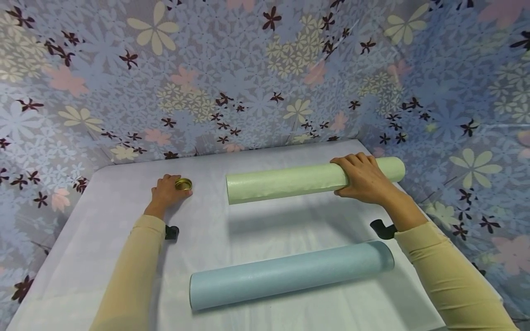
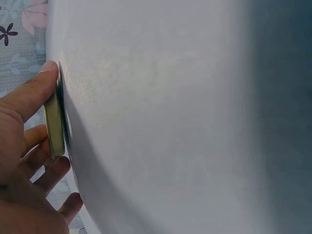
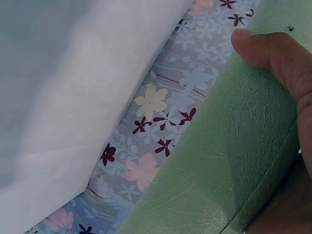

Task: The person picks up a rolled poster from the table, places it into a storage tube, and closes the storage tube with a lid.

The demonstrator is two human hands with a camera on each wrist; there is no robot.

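On the left of the white table, my left hand (image 1: 164, 192) holds a small gold-coloured round roll, like a roll of tape (image 1: 183, 185), between thumb and fingers. The left wrist view shows this tape roll (image 2: 55, 127) edge-on, close against the table surface, with the thumb at its top and fingers at its lower side. At the right, my right hand (image 1: 365, 180) grips a long pale green roll of sheet material (image 1: 285, 183) near its right end. The green roll (image 3: 204, 151) is raised above the table, its shadow below it. Thumb and fingers wrap around it.
A long light blue roll (image 1: 290, 276) lies across the front of the white table (image 1: 198, 239). Flower-patterned fabric (image 1: 232, 69) stands behind the table and along its right side. Black wrist-camera mounts (image 1: 383, 229) jut from both wrists.
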